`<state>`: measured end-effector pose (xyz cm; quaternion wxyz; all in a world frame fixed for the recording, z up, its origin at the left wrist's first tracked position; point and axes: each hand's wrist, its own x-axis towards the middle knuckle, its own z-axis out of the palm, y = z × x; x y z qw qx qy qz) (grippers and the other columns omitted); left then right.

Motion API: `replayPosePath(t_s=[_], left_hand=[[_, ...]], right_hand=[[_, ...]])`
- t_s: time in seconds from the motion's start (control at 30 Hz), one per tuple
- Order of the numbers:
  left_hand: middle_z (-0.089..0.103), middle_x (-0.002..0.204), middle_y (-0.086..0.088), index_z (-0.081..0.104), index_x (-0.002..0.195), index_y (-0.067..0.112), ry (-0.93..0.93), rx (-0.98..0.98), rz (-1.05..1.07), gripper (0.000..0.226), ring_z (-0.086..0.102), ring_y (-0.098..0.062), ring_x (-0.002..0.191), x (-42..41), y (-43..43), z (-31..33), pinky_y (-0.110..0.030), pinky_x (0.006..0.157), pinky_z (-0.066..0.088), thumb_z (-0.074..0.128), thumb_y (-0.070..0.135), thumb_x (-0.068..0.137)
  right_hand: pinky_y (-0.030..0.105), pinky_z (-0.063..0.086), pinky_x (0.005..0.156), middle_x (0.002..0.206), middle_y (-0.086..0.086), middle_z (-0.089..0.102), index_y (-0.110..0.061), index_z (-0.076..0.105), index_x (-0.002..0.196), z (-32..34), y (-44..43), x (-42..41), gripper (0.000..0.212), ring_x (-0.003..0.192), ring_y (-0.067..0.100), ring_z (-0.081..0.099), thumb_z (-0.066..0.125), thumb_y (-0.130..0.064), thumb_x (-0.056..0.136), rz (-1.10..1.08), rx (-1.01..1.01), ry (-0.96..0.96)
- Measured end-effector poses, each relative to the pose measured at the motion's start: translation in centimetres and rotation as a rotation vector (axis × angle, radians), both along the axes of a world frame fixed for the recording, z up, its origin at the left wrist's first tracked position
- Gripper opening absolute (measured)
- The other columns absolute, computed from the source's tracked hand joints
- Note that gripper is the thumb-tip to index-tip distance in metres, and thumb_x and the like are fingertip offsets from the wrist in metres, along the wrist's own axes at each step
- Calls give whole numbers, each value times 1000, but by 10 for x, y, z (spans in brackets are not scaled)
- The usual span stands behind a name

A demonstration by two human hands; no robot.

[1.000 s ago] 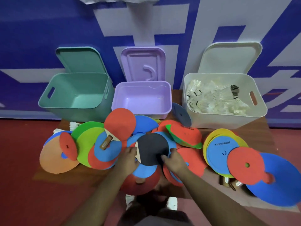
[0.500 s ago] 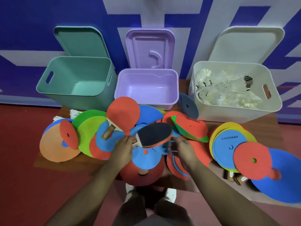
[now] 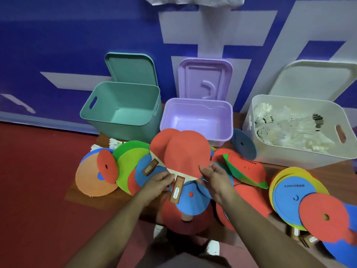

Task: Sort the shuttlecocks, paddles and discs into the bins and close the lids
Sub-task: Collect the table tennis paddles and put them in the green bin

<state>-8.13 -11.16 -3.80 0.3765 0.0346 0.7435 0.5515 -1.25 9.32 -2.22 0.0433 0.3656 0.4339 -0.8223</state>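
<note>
I hold a red-faced paddle (image 3: 187, 153) tilted up over the pile, its wooden handle (image 3: 176, 188) pointing down toward me. My left hand (image 3: 156, 182) grips it at the neck and my right hand (image 3: 214, 176) pinches the blade's right edge. A second red paddle (image 3: 161, 141) lies just behind it. Coloured discs surround them: orange (image 3: 92, 178), green (image 3: 131, 151), blue (image 3: 191, 200), and a yellow and blue stack (image 3: 293, 194). The green bin (image 3: 123, 88) and purple bin (image 3: 197, 102) stand open with nothing visible inside. The white bin (image 3: 297, 102) holds shuttlecocks (image 3: 289, 128).
All three lids lean open against the blue wall. Loose shuttlecocks (image 3: 114, 145) lie at the table's left beside the green bin. A blue disc (image 3: 243, 144) leans between the purple and white bins. A red disc (image 3: 324, 215) overlaps the pile at the right. Red floor surrounds the low table.
The paddle showed its black face lying on the pile; both hands have lifted and turned it, so the red face now shows. My view has shifted too.
</note>
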Motion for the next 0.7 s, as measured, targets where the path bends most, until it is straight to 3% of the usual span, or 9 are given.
replayPosePath(t_s=[0.1, 0.2, 0.23, 0.3, 0.33, 0.4, 0.5, 0.6, 0.7], left_hand=[[58, 59, 7, 60, 74, 13, 330, -223, 83, 20, 59, -15, 63, -52, -18, 0, -33, 64, 48, 57, 16, 94], [42, 34, 5, 37, 61, 16, 367, -248, 173, 36, 44, -7, 31, -89, -20, 3, -30, 40, 45, 56, 6, 90], [46, 35, 6, 36, 65, 18, 346, -276, 193, 36, 47, -5, 30, -97, -17, 3, -19, 36, 41, 57, 5, 91], [60, 53, -1, 46, 76, 15, 300, -286, 174, 22, 52, 1, 35, -113, -13, -8, -11, 35, 39, 60, 8, 91], [66, 68, -13, 53, 83, 9, 287, -268, 148, 11, 55, -1, 39, -121, -12, -15, -12, 36, 40, 61, 10, 91], [71, 88, -16, 61, 94, 7, 282, -282, 101, 10, 66, -13, 60, -135, -16, -30, -23, 48, 50, 63, 16, 89], [70, 90, -14, 62, 87, 18, 307, -229, 75, 7, 67, -27, 81, -150, -22, -47, -37, 74, 56, 66, 13, 87], [69, 86, -9, 60, 84, 23, 244, -51, 89, 19, 62, -20, 73, -146, -26, -34, -28, 59, 55, 64, 5, 89], [67, 82, -3, 55, 88, 15, 82, 117, 76, 15, 61, -14, 71, -132, -32, -9, -32, 65, 52, 58, 1, 93]], right_hand=[[30, 54, 65, 69, 1, 61, -15, 58, 83, -5, 0, -3, 15, 67, 16, 60, 61, -3, 92, -75, 53, -33], [31, 54, 67, 72, 3, 66, -14, 57, 83, -12, -9, -2, 15, 67, 18, 64, 59, -3, 93, -165, 38, -70], [31, 54, 67, 74, 4, 66, -14, 56, 84, -14, -14, -3, 14, 68, 19, 64, 59, -3, 94, -190, 36, -82], [28, 55, 62, 74, 3, 65, -14, 55, 85, -17, -26, -4, 14, 66, 17, 64, 58, -3, 94, -228, 45, -107], [27, 55, 61, 73, 2, 65, -14, 55, 84, -19, -32, -5, 15, 65, 16, 64, 57, -3, 94, -249, 48, -114], [28, 57, 62, 75, 5, 65, -13, 55, 84, -24, -45, -6, 15, 67, 19, 62, 57, -2, 94, -290, 50, -119], [37, 59, 72, 77, 7, 66, -11, 56, 87, -27, -62, -7, 11, 67, 19, 65, 56, -3, 95, -361, 52, -114], [40, 52, 70, 66, 6, 58, -11, 54, 82, -24, -70, -8, 16, 57, 18, 61, 56, -3, 96, -385, 84, -102], [31, 47, 54, 63, 5, 33, -14, 52, 78, -16, -84, -11, 21, 49, 15, 44, 57, -3, 95, -395, 112, -47]])
